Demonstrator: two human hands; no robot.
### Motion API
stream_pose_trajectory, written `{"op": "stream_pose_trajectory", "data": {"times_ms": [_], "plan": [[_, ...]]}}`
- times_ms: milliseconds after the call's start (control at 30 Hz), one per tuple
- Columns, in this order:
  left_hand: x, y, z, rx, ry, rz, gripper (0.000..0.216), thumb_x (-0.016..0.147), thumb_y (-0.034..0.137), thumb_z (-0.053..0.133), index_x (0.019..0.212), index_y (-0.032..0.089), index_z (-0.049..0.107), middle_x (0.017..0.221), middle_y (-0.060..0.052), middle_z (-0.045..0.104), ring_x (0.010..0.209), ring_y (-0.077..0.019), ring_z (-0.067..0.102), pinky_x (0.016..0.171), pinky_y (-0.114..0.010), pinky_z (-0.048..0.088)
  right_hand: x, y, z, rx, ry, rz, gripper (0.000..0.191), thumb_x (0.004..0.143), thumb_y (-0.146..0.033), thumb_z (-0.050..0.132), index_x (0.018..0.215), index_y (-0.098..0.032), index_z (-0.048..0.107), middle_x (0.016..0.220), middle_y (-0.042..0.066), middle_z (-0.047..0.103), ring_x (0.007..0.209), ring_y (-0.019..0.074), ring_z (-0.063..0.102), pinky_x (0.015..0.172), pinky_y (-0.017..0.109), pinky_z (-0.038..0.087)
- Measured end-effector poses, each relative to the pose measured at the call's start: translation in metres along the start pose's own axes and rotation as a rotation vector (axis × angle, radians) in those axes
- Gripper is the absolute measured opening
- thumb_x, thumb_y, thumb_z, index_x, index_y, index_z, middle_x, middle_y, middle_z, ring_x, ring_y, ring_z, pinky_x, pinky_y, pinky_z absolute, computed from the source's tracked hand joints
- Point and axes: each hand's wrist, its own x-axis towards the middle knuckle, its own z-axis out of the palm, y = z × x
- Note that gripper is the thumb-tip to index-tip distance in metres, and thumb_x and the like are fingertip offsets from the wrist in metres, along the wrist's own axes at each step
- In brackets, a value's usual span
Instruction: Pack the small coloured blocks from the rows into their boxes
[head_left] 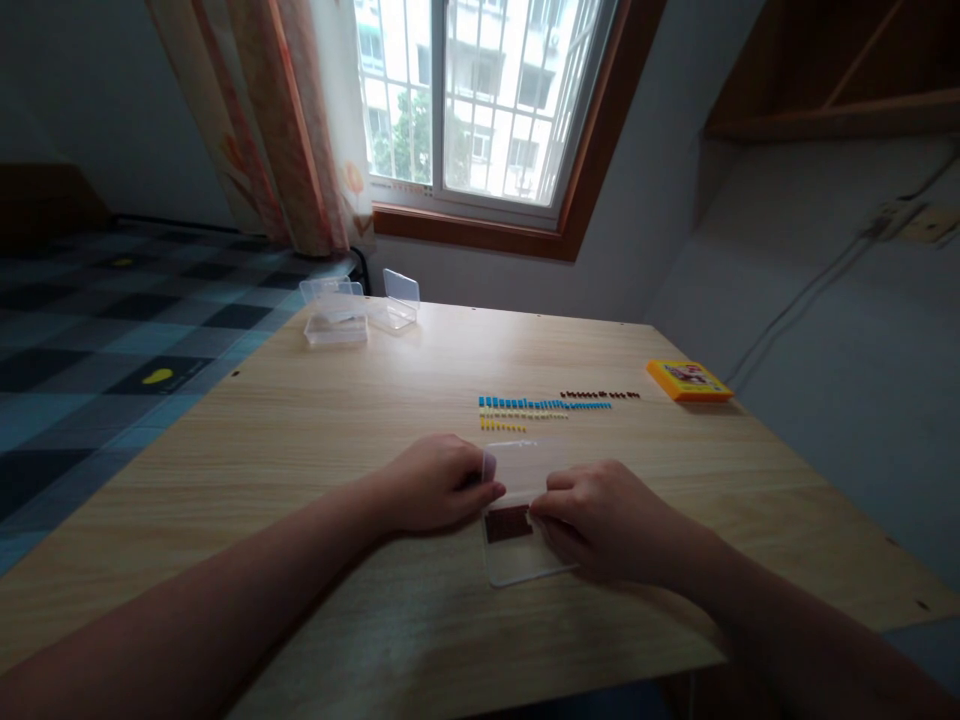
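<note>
The tabletop point(225, 480) is coloured pale tan and streaked with wood grain. Four rows of small pieces are told apart by colour: a dark red-brown row point(602, 394), a bright blue row point(510, 403), a cream row point(517, 413) and a yellow row point(501, 427). The open box point(514, 562) is left colourless and see-through; the patch point(508, 523) inside is shaded dark maroon. The flat case point(690, 381) is coloured orange-yellow. The bedcover point(150, 310) is checked in black, grey and blue. The curtain point(285, 120) is toned peach and rust.
</note>
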Motion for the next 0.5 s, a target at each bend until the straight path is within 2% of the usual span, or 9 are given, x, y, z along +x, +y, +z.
{"op": "stream_pose_trajectory", "data": {"times_ms": [333,400,500], "plan": [[0.001,-0.001,0.001,-0.009,0.001,0.004,0.035,0.094,0.039,0.053,0.067,0.018,0.058,0.061,0.0,0.058,0.058,-0.0135,0.049,0.057,-0.026,0.033,0.002,0.003,-0.002,0.011,0.035,-0.014,0.018,0.089,-0.016,0.058,0.075,-0.019,0.07,0.071,-0.001,0.064,0.057,0.0095,0.047,0.057,0.028,0.026],[0.001,-0.001,0.001,-0.019,-0.001,0.006,0.035,0.094,0.038,0.052,0.066,0.018,0.057,0.061,0.0,0.058,0.057,-0.0132,0.049,0.058,-0.026,0.034,0.0,0.005,-0.005,0.057,0.108,-0.056,0.016,0.088,-0.016,0.058,0.081,-0.02,0.072,0.072,-0.001,0.064,0.058,0.0102,0.05,0.057,0.027,0.029],[0.001,-0.002,0.0,-0.036,-0.02,-0.002,0.037,0.095,0.039,0.051,0.066,0.018,0.056,0.062,0.0,0.058,0.058,-0.0134,0.05,0.059,-0.026,0.035,-0.002,0.016,-0.013,0.149,0.375,-0.115,0.016,0.089,-0.015,0.057,0.088,-0.02,0.073,0.07,-0.001,0.062,0.058,0.0107,0.052,0.056,0.026,0.035]]}}
